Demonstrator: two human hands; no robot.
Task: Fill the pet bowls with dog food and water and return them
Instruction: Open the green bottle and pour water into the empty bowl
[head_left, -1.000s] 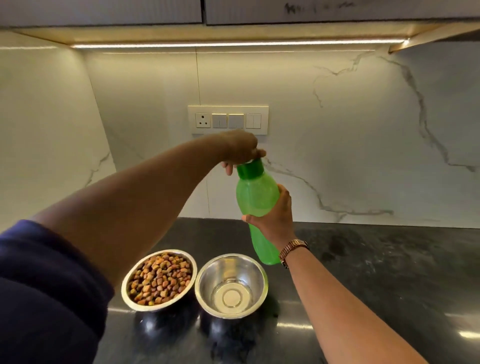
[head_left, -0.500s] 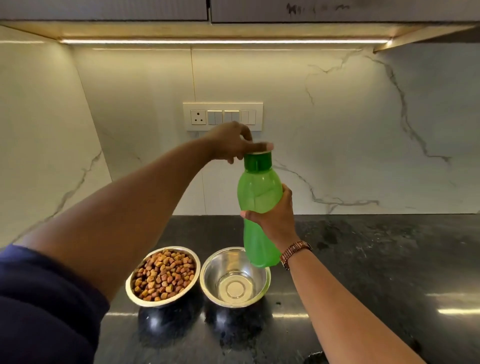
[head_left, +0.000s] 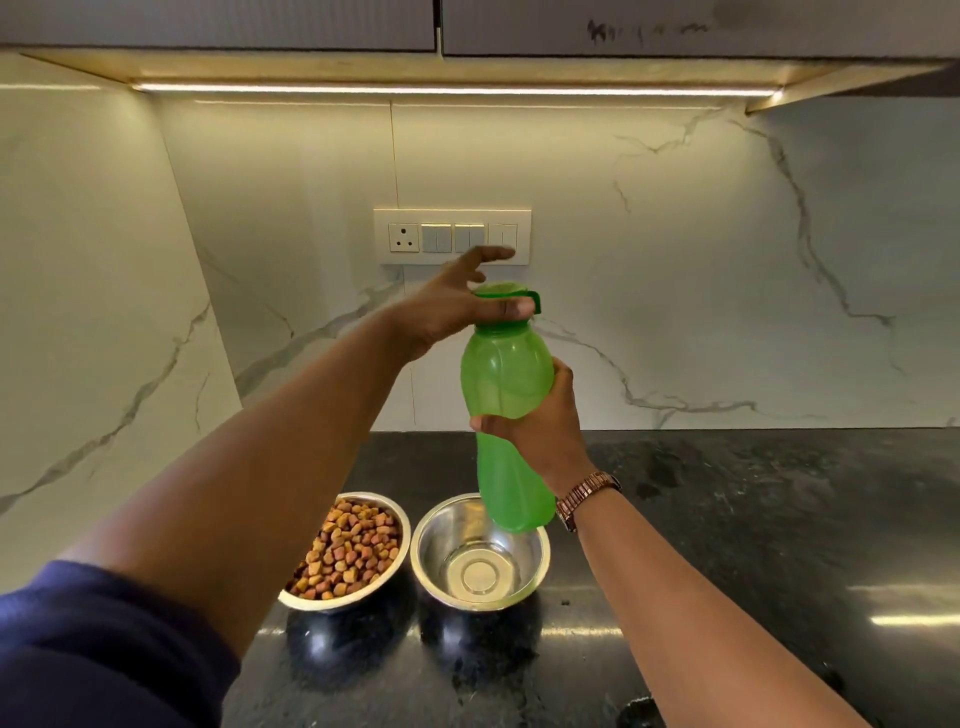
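The left arm reaches up and forward from a dark blue sleeve (head_left: 78, 649), crossing over the left side of the black worktop (head_left: 779, 519). The left hand (head_left: 457, 306) is at the top of the green bottle (head_left: 506, 384): its thumb presses against the dark green cap (head_left: 511, 301), while the other fingers are spread and raised toward the switch plate (head_left: 452, 236) on the marble wall. Whether that grip actually pinches the cap cannot be told.

Low on the worktop, the kibble bowl (head_left: 345, 551) stands full of brown dog food, just beside the steel bowl (head_left: 480, 553) to its right, which is shiny inside; whether there is any water in it cannot be told.

The bottle is held upright above the steel bowl's far rim. The right hand (head_left: 540, 421), with a brown watch strap (head_left: 587, 493) at the wrist, has its grip wrapped around the bottle's waist.

Half a second ago the left fingers were curled down onto the cap. Now they have fanned open and the cap sits tilted, lifted on its far side. The bottle and both bowls keep their places.
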